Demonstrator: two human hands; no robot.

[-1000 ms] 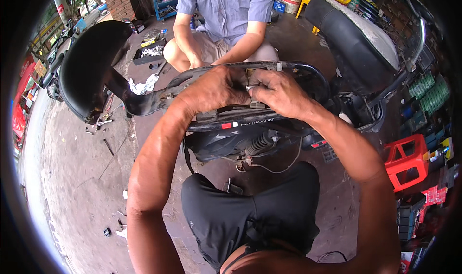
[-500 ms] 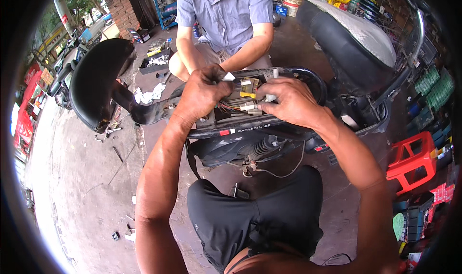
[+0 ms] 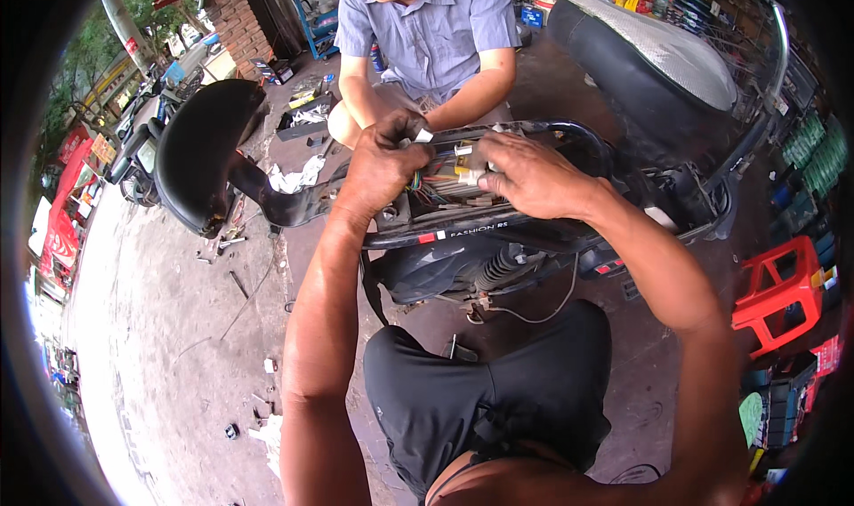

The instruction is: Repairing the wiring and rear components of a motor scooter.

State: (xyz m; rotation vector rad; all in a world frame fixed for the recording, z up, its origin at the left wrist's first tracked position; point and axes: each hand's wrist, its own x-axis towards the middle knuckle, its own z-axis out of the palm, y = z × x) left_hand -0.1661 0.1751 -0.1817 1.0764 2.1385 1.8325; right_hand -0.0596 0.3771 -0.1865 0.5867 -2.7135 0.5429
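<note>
Black scooter frame (image 3: 396, 238), open on top, coloured wires (image 3: 429, 190) on show

Bare forearms reach across to it from the near side. Left hand (image 3: 388, 156) is over the left part of the opening, its fingers curled and nearly closed, pinching a small white piece (image 3: 423, 136) that pokes out toward the right. Right hand (image 3: 543, 179) is across the cavity, its back toward me, fingers bent and pointing left beside a pale connector (image 3: 467, 177); whether they grip anything I cannot tell. Thin wires, some red, some yellow, run along the opening between the two hands, just under the left one.

Below the frame a coil spring (image 3: 494, 271) stands at a slant, with the person's dark trousers (image 3: 489, 390) nearer me. Beyond the scooter a co-worker in a blue-grey shirt (image 3: 427, 39) squats low, both hands out of my sight. Up to the right, a black seat with a pale patterned top (image 3: 654, 52) sits tilted; farther down that side stands a red plastic stool (image 3: 783, 294). White crumpled cloth or paper (image 3: 299, 176) lies on the floor to the left.
</note>
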